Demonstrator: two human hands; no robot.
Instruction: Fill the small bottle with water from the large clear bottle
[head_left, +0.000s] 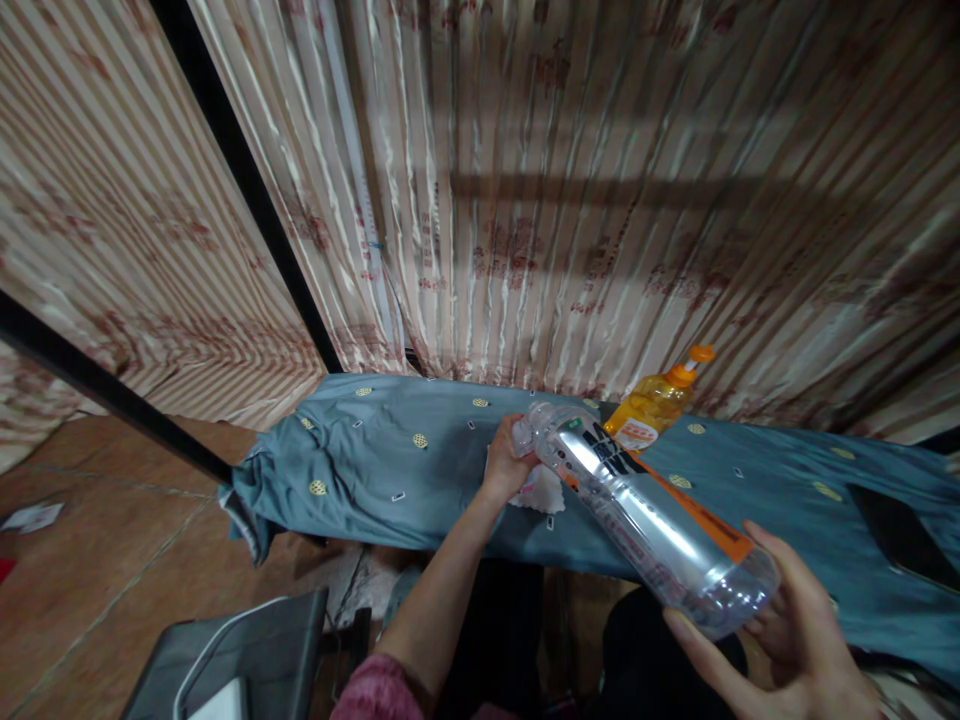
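My right hand (780,625) grips the base of a clear plastic bottle (645,510) with an orange and black label, tilted so its neck points down and to the left. My left hand (506,462) is at the bottle's mouth, fingers closed around the cap end, and it rests over a small white cloth (541,492) that lies on the blue-grey patterned cover of a table (375,455). Whether the cap is on the bottle is hidden by my fingers.
An orange bottle of yellow liquid (654,405) stands behind the clear bottle at the table's back. A dark flat object (900,535) lies at the right. Striped curtains (525,180) hang close behind. A grey box (240,660) sits on the floor at the lower left.
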